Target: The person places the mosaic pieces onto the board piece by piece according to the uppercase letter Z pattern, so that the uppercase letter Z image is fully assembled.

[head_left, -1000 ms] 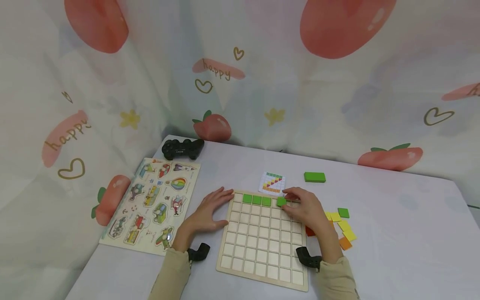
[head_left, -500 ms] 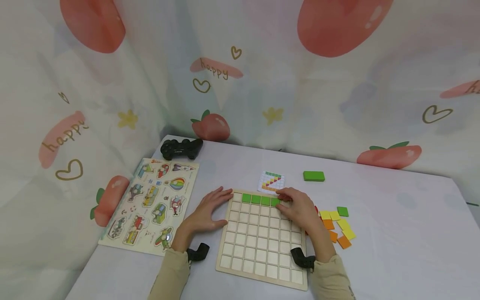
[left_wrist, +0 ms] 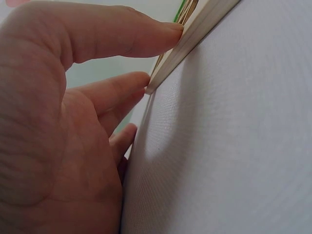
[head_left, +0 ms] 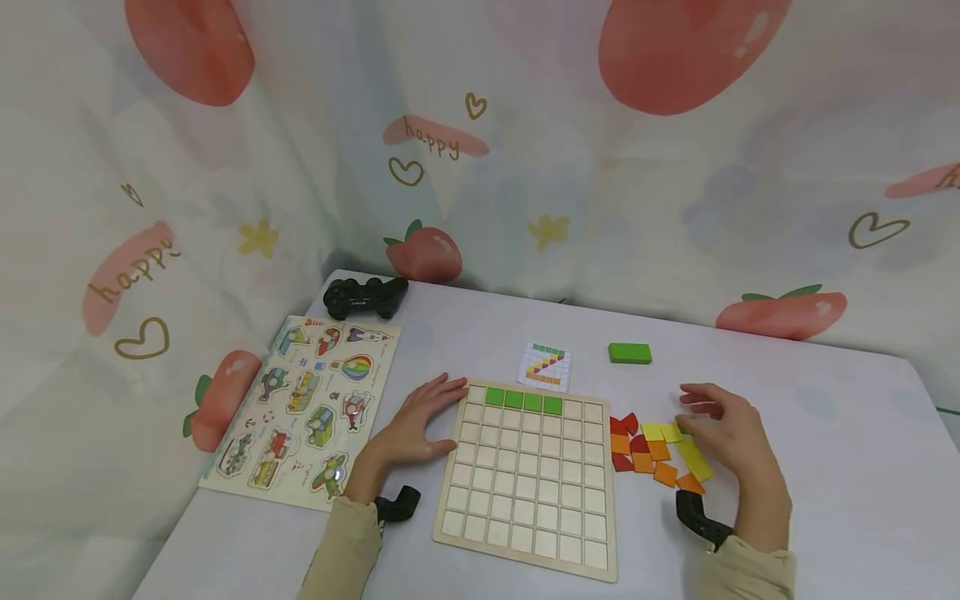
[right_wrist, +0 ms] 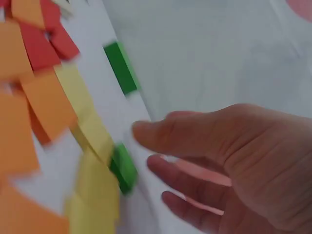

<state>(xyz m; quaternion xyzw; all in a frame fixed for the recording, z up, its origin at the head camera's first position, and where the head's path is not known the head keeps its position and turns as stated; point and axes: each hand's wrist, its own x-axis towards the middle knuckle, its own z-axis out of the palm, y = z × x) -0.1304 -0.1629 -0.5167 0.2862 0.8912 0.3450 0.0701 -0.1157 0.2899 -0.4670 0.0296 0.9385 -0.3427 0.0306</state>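
Note:
A wooden grid board [head_left: 526, 463] lies on the table, with a run of green square tiles [head_left: 532, 403] in its far row. My left hand [head_left: 417, 423] rests at the board's left side; in the left wrist view its thumb and fingertips touch the wooden edge. My right hand [head_left: 729, 431] is over the loose tiles to the right, thumb and fingers apart and holding nothing. Just beyond its fingertips in the right wrist view is a single green tile [right_wrist: 125, 168], mostly hidden by the hand in the head view. Yellow tiles [head_left: 694, 461] lie beside it.
Red pieces [head_left: 622, 461] and orange tiles [head_left: 664, 474] lie right of the board. Behind it are a printed pattern card [head_left: 545, 367] and a green block [head_left: 630, 353]. A picture puzzle board [head_left: 300, 412] and a black game controller [head_left: 365, 298] sit at the left.
My right hand first set a green tile against the others in the far row, then let go and moved right to the loose tiles. My left hand stays at the board's edge.

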